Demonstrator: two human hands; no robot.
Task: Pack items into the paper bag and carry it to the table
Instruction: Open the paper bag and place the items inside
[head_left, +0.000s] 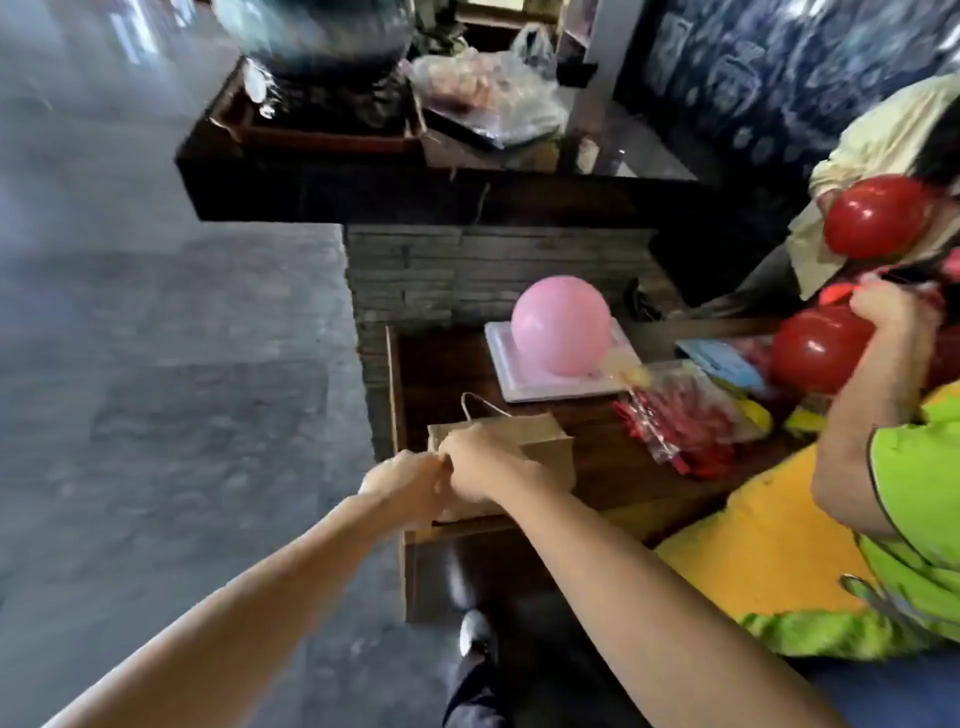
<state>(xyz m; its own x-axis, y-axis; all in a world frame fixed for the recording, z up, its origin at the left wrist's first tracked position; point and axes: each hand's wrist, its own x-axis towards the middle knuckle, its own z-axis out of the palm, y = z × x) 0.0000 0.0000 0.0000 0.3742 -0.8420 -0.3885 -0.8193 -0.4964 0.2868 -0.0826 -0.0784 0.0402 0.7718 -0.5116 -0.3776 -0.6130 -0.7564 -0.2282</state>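
A brown paper bag (545, 441) with a white cord handle stands on the near left part of a dark wooden table (613, 483). My left hand (402, 486) and my right hand (480, 460) meet at the bag's near top edge, both closed on it. Their fingers are hidden against the bag, and the frame is blurred. A pink balloon (561, 325) rests on a white tray (504, 374) farther back on the table. To the right of the bag lies a clear packet of red balloons (685, 426).
A second person in a green and yellow vest (914, 519) sits at the right, holding red balloons (815, 351). A third person (872, 150) is behind. A dark counter (332, 176) with plastic bags stands beyond the table. Grey floor (156, 364) spreads to the left.
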